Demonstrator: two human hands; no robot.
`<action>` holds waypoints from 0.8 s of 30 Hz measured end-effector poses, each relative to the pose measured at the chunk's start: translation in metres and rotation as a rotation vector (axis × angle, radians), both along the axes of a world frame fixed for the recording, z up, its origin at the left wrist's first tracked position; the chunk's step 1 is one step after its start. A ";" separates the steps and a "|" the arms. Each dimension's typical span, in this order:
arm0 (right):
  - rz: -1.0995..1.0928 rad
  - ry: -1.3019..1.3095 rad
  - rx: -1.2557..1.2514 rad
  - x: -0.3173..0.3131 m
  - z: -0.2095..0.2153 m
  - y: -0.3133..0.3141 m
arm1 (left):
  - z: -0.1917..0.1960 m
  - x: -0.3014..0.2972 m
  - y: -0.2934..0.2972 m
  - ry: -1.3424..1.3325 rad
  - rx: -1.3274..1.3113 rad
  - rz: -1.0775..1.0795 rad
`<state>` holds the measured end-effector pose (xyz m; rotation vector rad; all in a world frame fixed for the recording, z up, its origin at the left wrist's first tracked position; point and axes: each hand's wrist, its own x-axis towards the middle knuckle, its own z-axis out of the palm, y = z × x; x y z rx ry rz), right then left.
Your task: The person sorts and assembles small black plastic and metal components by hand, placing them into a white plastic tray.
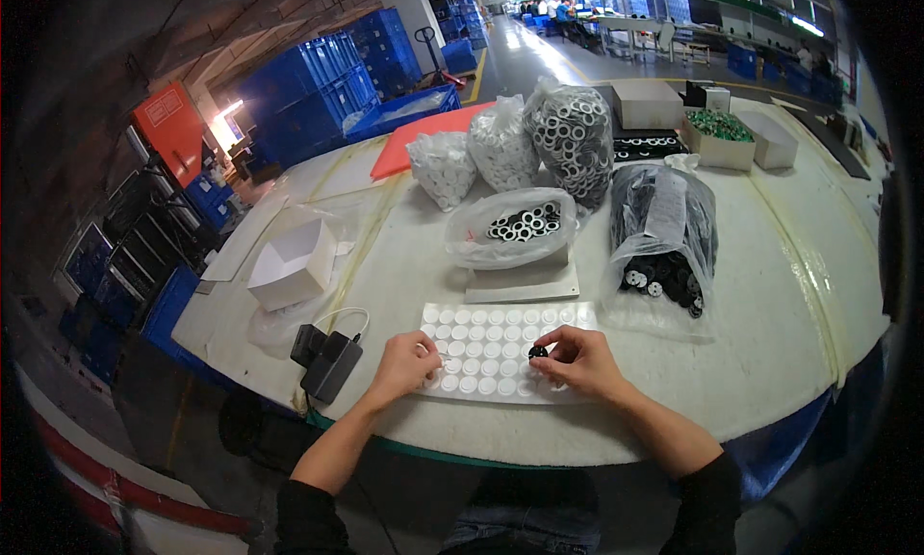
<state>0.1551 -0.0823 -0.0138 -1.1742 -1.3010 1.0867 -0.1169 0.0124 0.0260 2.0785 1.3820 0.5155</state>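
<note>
A white sheet [496, 397] covered with rows of round white discs lies on the table in front of me. Over its right part, my right hand [583, 362] pinches a small black disc [537, 352] between thumb and fingertips. My left hand [406, 364] is at the sheet's left edge, its fingers closed together; what they hold, if anything, is too small to make out. Just beyond the sheet, an open plastic bag [466, 251] in a box holds black-and-white rings [525, 224]. To the right, an open clear bag [664, 228] spills black discs [666, 278].
Filled plastic bags [570, 141] stand at the back of the table. A white open box [294, 266] and a black device [332, 366] with a cable are at left. Back right, a box [720, 151] holds green pieces. Blue crates [318, 88] stand beyond the table.
</note>
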 end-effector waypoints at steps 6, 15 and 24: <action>0.008 0.122 -0.021 0.004 -0.001 0.002 | 0.000 -0.009 0.009 -0.596 -0.292 0.154; -0.053 0.233 -0.080 0.003 0.002 0.004 | 0.003 0.076 -0.029 -0.880 -0.250 -0.110; -0.057 0.368 -0.144 0.006 0.000 0.006 | -0.038 0.106 -0.022 -0.817 -0.243 -0.236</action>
